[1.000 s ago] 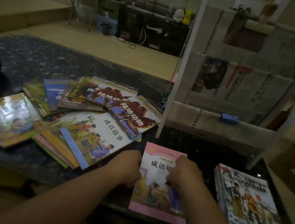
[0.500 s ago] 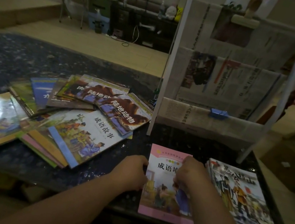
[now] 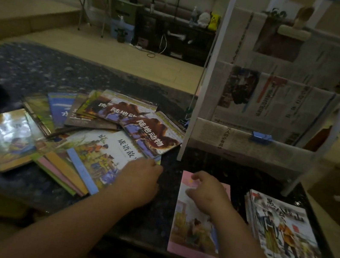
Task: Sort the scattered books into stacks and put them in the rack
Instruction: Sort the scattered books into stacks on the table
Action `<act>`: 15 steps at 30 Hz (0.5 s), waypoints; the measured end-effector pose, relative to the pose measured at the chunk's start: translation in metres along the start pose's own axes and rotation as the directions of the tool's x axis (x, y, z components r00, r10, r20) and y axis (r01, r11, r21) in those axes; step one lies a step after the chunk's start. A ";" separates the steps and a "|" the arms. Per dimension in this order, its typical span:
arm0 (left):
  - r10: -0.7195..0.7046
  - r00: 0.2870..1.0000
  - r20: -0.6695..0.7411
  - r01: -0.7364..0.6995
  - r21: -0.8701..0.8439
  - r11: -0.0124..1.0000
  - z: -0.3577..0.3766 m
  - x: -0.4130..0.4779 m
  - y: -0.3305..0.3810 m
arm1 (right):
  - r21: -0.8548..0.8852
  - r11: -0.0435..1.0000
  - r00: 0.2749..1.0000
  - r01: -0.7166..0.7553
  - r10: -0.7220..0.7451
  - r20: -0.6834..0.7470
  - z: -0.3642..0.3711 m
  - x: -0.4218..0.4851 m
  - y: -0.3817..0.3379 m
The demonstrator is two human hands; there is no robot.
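Left hand [image 3: 140,182], fingers [image 3: 154,166] touching the blue-spined book [image 3: 102,153] at its right corner, grip unclear, right hand [image 3: 205,193], relaxed, resting on the pink book [image 3: 192,234] at the bench [image 3: 161,217] near edge.

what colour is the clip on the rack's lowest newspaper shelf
Blue; the clip shows best in the head view, on the rack's lowest newspaper-lined ledge.

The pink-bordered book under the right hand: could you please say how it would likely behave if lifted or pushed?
The pink-bordered book looks thin and soft-covered, so it would probably flex if lifted by one edge. Lying flat on the glossy dark table, it should slide easily. Being thin, likely light.
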State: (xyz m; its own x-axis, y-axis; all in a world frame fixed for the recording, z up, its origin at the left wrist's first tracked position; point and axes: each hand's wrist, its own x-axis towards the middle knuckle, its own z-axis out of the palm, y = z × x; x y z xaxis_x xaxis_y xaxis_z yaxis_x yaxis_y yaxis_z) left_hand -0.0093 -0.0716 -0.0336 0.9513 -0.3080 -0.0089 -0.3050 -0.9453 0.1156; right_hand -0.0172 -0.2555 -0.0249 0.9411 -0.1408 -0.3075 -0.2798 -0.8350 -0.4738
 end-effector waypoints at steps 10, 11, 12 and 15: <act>-0.118 0.987 0.108 0.106 0.110 0.988 -0.003 -0.006 -0.074 | 0.170 0.969 0.982 0.180 -0.186 0.022 0.023 0.003 -0.048; -0.116 0.986 0.117 0.103 0.110 0.989 -0.003 -0.007 -0.075 | 0.173 0.968 0.982 0.180 -0.186 0.021 0.026 0.003 -0.050; -0.111 0.986 0.121 0.098 0.109 0.989 -0.004 -0.008 -0.075 | 0.170 0.969 0.982 0.181 -0.187 0.018 0.028 0.004 -0.052; -0.109 0.985 0.134 0.094 0.108 0.990 -0.010 -0.010 -0.069 | 0.163 0.968 0.981 0.189 -0.194 0.017 0.032 0.002 -0.056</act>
State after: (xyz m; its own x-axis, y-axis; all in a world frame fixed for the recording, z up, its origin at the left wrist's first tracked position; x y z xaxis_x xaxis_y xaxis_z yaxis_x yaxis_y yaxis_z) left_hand 0.0030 -0.0022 -0.0318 0.9643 -0.2150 -0.1546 -0.2167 -0.9762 0.0061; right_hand -0.0057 -0.1923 -0.0253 0.9741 0.0329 -0.2236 -0.1242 -0.7483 -0.6516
